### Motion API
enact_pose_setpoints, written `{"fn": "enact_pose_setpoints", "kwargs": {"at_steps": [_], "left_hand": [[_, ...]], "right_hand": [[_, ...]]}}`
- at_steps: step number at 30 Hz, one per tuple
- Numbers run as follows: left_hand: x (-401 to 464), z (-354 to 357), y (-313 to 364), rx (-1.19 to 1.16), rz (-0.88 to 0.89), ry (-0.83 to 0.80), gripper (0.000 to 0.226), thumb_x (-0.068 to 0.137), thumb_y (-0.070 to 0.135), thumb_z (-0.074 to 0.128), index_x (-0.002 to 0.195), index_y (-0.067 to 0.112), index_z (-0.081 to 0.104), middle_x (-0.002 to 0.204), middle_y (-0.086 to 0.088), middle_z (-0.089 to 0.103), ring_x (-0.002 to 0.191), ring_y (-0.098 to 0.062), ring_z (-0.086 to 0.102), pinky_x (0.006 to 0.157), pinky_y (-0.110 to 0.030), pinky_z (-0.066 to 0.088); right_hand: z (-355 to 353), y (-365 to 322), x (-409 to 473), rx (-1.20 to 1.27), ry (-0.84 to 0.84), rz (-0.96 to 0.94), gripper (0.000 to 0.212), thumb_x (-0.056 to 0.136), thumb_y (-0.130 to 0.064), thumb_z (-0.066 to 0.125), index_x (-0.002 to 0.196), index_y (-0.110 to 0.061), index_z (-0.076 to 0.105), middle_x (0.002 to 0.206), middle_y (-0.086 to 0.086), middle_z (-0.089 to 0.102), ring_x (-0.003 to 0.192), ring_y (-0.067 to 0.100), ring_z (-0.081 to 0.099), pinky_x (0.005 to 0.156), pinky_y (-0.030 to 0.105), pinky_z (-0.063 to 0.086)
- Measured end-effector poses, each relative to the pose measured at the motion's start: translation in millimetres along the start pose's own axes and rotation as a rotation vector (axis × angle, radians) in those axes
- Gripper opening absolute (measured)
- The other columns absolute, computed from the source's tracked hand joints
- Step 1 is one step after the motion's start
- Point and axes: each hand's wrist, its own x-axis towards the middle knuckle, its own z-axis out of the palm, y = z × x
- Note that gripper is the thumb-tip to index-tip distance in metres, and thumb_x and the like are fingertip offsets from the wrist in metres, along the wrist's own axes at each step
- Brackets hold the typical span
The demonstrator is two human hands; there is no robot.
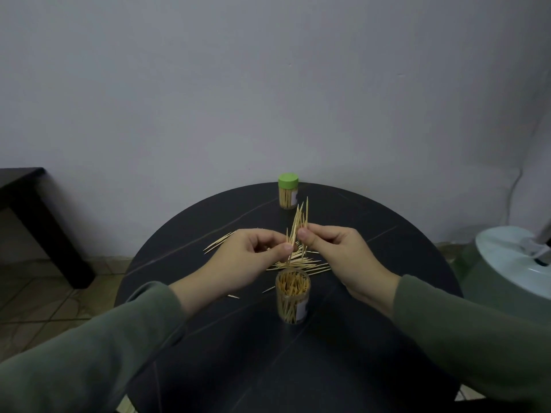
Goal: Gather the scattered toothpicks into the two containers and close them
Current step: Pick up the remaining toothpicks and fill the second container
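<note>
Two hands meet over the middle of a round dark counter [208,368] in the head view. Left hand [247,260] pinches the lower part of a bundle of toothpicks [298,228] between thumb and fingers, other fingers curled. Right hand [343,254] pinches the same bundle from the other side, thumb tip against the sticks. Bundle stands nearly upright, tips fanned out at the top, held above the counter.

Just below the hands, nearer the camera, an open clear jar [292,296] stands upright with no lid, well filled with toothpicks. Between the jar and the hands a loose pile of toothpicks [301,263] lies flat on the counter. More loose ones [217,241] lie left of the left hand, and a couple of strays sit beside the jar.

At the far edge of the counter a second jar [288,195] stands upright, closed with a green lid [288,180], toothpicks visible inside.

Both arms wear green sleeves [119,338]. Grey wall [268,84] behind, dark table [32,210] at left, pale round object [512,263] at right, tiled floor [35,293].
</note>
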Motion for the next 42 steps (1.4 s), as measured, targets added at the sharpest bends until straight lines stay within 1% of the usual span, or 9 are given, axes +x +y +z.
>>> {"fn": "enact_pose_setpoints", "kwargs": {"at_steps": [7,12,18,22,29,33,36,39,42], "left_hand": [[-4.6,3.5,-1.6,0.097,0.051,-0.026,0.009,0.090,0.031,0.064,0.090,0.034,0.072,0.080,0.013,0.069,0.072,0.003,0.059,0.065,-0.012,0.045],[-5.8,3.5,-12.4,0.184,0.081,0.000,0.006,0.086,0.038,0.067,0.087,0.040,0.073,0.092,0.017,0.061,0.093,0.001,0.055,0.084,-0.024,0.045],[-9.0,3.6,-18.8,0.222,0.095,-0.036,0.009,0.082,0.041,0.070,0.076,0.048,0.072,0.093,0.016,0.059,0.101,-0.002,0.050,0.091,-0.027,0.040],[-7.4,0.4,-20.5,0.277,0.112,-0.013,0.006,0.078,0.047,0.071,0.074,0.052,0.071,0.091,0.021,0.060,0.101,-0.004,0.052,0.090,-0.030,0.042],[-4.9,-5.4,-15.6,0.327,0.137,-0.021,0.010,0.079,0.037,0.075,0.089,0.034,0.076,0.092,0.016,0.063,0.097,-0.003,0.057,0.089,-0.032,0.048],[-4.7,-4.9,-10.1,0.322,0.119,-0.053,0.021,0.083,0.028,0.073,0.093,0.046,0.067,0.085,0.013,0.066,0.089,0.000,0.061,0.081,-0.019,0.050],[-5.6,-3.9,-7.2,0.324,0.090,-0.079,0.025,0.087,0.019,0.067,0.096,0.042,0.066,0.083,0.021,0.066,0.087,0.005,0.060,0.073,-0.008,0.046],[-5.5,-6.7,-3.6,0.296,0.068,-0.130,0.023,0.087,0.016,0.065,0.097,0.035,0.070,0.083,0.025,0.065,0.087,0.005,0.060,0.072,-0.010,0.045],[-5.2,-7.4,0.0,0.252,0.070,-0.136,0.018,0.087,0.033,0.068,0.090,0.051,0.065,0.095,0.014,0.070,0.094,-0.005,0.062,0.076,-0.023,0.050]], "right_hand": [[-1.4,3.0,-5.7,-0.064,-0.041,-0.015,0.017,0.089,-0.017,0.063,0.101,-0.023,0.073,0.099,-0.005,0.075,0.100,0.005,0.067,0.089,0.021,0.050],[0.3,10.1,-11.7,-0.051,-0.046,0.029,0.017,0.089,-0.014,0.063,0.103,-0.018,0.074,0.099,-0.005,0.075,0.101,0.004,0.067,0.084,0.015,0.051],[2.7,18.0,-18.9,-0.026,-0.027,0.083,0.014,0.087,-0.012,0.068,0.093,-0.023,0.074,0.087,-0.017,0.075,0.090,-0.007,0.066,0.074,0.005,0.047],[3.5,21.5,-21.7,-0.045,-0.043,0.067,0.018,0.083,-0.016,0.070,0.101,-0.016,0.075,0.098,-0.006,0.076,0.099,0.004,0.068,0.086,0.018,0.052],[5.5,23.5,-20.9,-0.196,0.006,0.003,0.020,0.079,-0.024,0.074,0.097,-0.017,0.078,0.099,0.000,0.069,0.098,0.010,0.066,0.092,0.032,0.053],[6.9,22.0,-21.2,-0.226,0.007,0.015,0.020,0.076,-0.029,0.075,0.095,-0.023,0.078,0.099,0.000,0.068,0.097,0.008,0.065,0.092,0.032,0.053],[7.9,20.3,-21.6,-0.231,0.000,0.016,0.027,0.066,-0.043,0.072,0.089,-0.031,0.077,0.097,0.000,0.068,0.095,0.010,0.066,0.090,0.034,0.054],[5.9,20.0,-21.1,-0.237,-0.012,0.020,0.028,0.065,-0.045,0.071,0.090,-0.033,0.077,0.097,0.000,0.068,0.095,0.010,0.065,0.089,0.031,0.053],[2.8,22.0,-19.5,-0.262,-0.031,0.031,0.025,0.072,-0.038,0.073,0.094,-0.028,0.077,0.098,0.000,0.068,0.095,0.008,0.065,0.086,0.026,0.053]]}}
